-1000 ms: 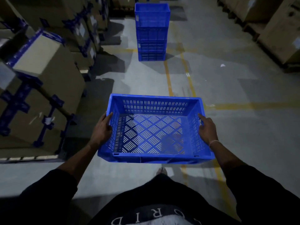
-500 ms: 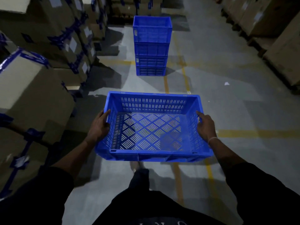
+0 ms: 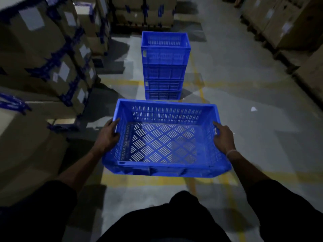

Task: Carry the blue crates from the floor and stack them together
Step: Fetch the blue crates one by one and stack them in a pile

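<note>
I carry an empty blue crate [image 3: 166,169] with slotted walls and floor, level at about waist height. My left hand [image 3: 107,137] grips its left rim, thumb over the edge. My right hand [image 3: 223,138] grips the right rim at the handle slot. Straight ahead on the floor stands a stack of several blue crates [image 3: 165,67], its top crate empty and open. The carried crate's far rim sits just below the stack's base in the picture.
Tall stacks of cardboard boxes with blue tape [image 3: 49,63] line the left side. More boxes on pallets [image 3: 288,23] run along the right. Yellow lines [image 3: 201,84] mark the grey concrete aisle. A white scrap [image 3: 253,109] lies on the floor at right.
I have walked forward down the aisle with the crate. The stack of crates has come much closer and now looms just beyond the carried crate. Both hands keep their hold.
</note>
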The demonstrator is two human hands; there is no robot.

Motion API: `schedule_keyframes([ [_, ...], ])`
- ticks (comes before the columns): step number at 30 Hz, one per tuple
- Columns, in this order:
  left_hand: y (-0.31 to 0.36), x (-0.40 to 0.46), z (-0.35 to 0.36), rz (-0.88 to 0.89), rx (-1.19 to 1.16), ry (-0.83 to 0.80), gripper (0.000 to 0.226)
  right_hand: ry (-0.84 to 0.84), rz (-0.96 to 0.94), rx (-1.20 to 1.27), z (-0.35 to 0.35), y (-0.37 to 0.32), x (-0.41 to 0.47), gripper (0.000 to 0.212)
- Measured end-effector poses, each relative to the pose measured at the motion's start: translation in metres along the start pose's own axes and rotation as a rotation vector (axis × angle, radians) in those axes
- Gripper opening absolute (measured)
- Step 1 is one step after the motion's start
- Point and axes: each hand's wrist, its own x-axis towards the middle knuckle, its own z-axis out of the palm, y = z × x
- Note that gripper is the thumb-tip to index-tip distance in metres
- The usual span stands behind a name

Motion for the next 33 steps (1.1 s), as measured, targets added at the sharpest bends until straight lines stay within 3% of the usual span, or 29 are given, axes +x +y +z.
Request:
schedule_keyframes([
  [13,0.019,0.332,-0.016,0.051,0.063,0.076,0.071,-0.018,-0.054,0.02,0.026,-0.061,0.346,0.063],
  [25,0.067,0.62,-0.061,0.033,0.044,0.183,0.064,-0.026,-0.207,0.009,-0.015,-0.124,0.647,0.07],
  [33,0.053,0.819,-0.074,0.039,0.016,0.197,0.065,0.004,-0.139,0.007,0.018,-0.169,0.834,0.071],
])
